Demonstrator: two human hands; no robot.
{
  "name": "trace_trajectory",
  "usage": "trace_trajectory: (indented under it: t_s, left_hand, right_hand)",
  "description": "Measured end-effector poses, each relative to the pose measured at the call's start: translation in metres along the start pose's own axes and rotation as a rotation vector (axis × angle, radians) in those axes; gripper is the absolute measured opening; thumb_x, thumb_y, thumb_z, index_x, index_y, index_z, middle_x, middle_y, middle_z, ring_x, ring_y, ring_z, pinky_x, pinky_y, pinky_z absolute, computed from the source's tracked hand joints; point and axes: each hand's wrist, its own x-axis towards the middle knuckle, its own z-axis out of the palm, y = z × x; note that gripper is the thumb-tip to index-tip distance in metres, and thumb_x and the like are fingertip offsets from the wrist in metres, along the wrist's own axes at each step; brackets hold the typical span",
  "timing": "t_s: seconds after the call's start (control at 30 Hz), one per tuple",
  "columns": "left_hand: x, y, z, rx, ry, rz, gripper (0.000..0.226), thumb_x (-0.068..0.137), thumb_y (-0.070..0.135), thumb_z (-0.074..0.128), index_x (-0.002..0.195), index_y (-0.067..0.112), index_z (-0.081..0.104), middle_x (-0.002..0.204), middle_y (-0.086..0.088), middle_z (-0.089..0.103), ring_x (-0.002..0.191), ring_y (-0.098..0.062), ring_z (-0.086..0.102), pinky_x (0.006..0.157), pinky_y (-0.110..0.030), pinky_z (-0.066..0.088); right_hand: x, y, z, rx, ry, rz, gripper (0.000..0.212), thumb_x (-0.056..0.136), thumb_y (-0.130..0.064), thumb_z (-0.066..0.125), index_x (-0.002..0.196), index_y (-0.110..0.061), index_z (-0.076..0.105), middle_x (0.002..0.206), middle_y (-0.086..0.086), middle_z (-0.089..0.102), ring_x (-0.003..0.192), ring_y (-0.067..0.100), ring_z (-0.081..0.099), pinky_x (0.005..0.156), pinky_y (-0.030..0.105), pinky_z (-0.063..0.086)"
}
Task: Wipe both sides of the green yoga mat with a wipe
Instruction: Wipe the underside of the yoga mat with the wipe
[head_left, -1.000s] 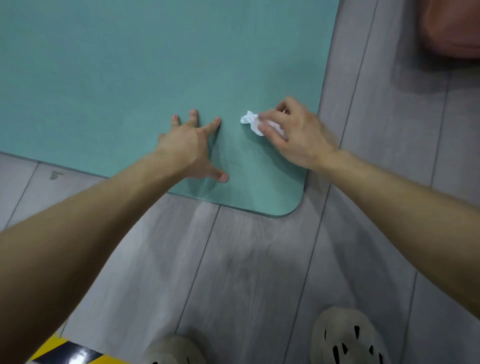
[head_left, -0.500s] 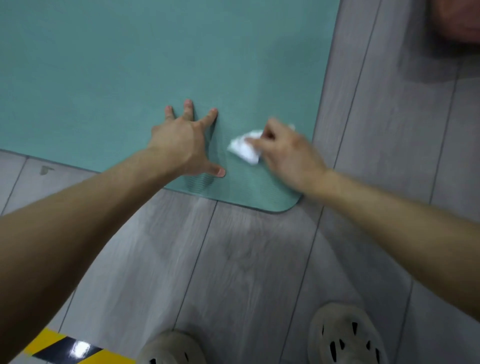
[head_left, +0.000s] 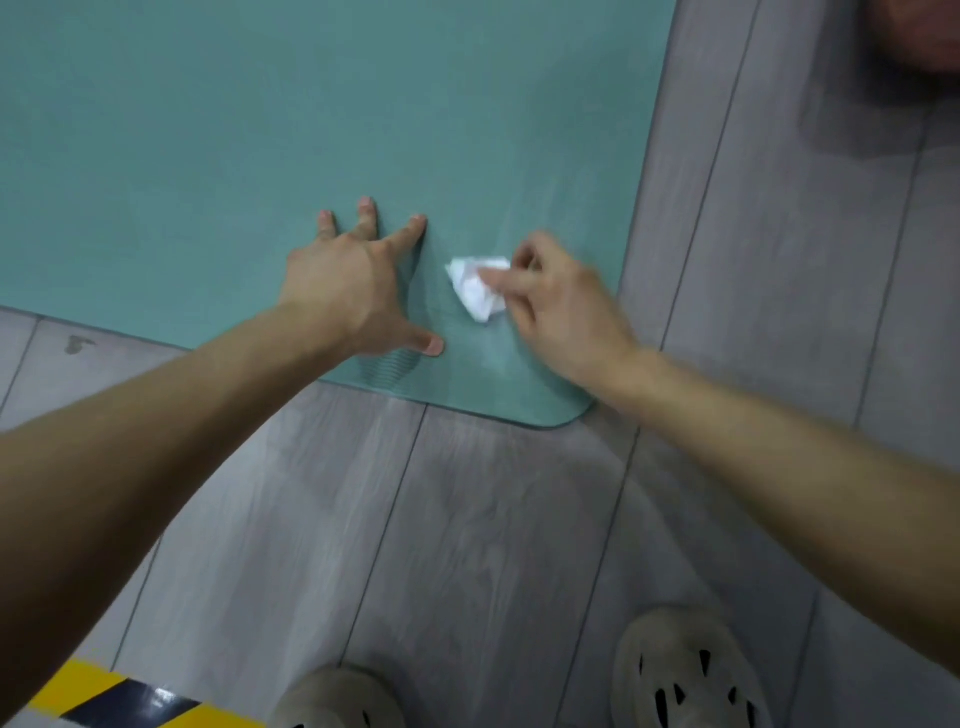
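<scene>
Right hand with fingers pinching the crumpled wipe against the green yoga mat near its corner; left hand, fingers spread, presses alongside; unwiped mat extends ahead and leftward.

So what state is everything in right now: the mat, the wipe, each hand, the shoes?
mat, unrolled, lying flat on the floor
wipe, crumpled, on the mat near its corner
left hand, fingers spread, pressing flat on the mat
right hand, fingers curled, pinching the wipe
shoes, on the floor, off the mat
</scene>
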Motion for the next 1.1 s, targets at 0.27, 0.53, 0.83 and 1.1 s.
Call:
trace_trajectory:
  t_s: [0.27,0.53,0.83,1.1]
  left_hand:
    - [-0.014,-0.024,-0.020,0.039,-0.045,0.067,0.148,0.045,0.087,0.084,0.158,0.061,-0.007,0.174,0.020,-0.007,0.162,-0.020,0.010,0.111,-0.058,0.043]
    - [-0.014,-0.026,-0.013,0.073,0.009,0.075,0.151,0.044,0.078,0.091,0.160,0.057,-0.004,0.174,0.023,-0.004,0.162,-0.015,0.011,0.108,-0.053,0.045]
    - [-0.018,-0.030,-0.015,0.027,0.040,0.047,0.152,0.051,0.077,0.090,0.166,0.043,-0.002,0.173,0.025,-0.006,0.162,-0.010,0.007,0.111,-0.051,0.043]
    - [-0.016,-0.031,-0.008,0.027,0.029,0.044,0.155,0.046,0.077,0.091,0.166,0.043,-0.001,0.173,0.024,-0.005,0.162,-0.012,0.010,0.112,-0.051,0.043]
  right_hand:
    - [0.067,0.009,-0.008,-0.005,0.018,0.120,0.040,0.098,-0.038,0.048,0.095,-0.013,0.079,0.088,0.008,0.045,0.078,0.031,0.057,0.067,0.034,0.028]
    - [0.034,-0.023,0.021,0.093,-0.072,0.024,0.039,0.096,-0.049,0.052,0.101,-0.016,0.071,0.083,-0.003,0.052,0.070,0.022,0.055,0.061,0.034,0.039]
    - [0.055,-0.034,0.020,0.079,-0.085,0.252,0.038,0.097,-0.039,0.050,0.121,-0.016,0.070,0.096,-0.009,0.059,0.086,0.025,0.060,0.073,0.036,0.047]
    - [0.096,-0.002,0.019,0.141,0.012,0.261,0.058,0.087,-0.057,0.043,0.113,-0.015,0.073,0.086,-0.011,0.055,0.068,0.000,0.051,0.076,0.037,0.047]
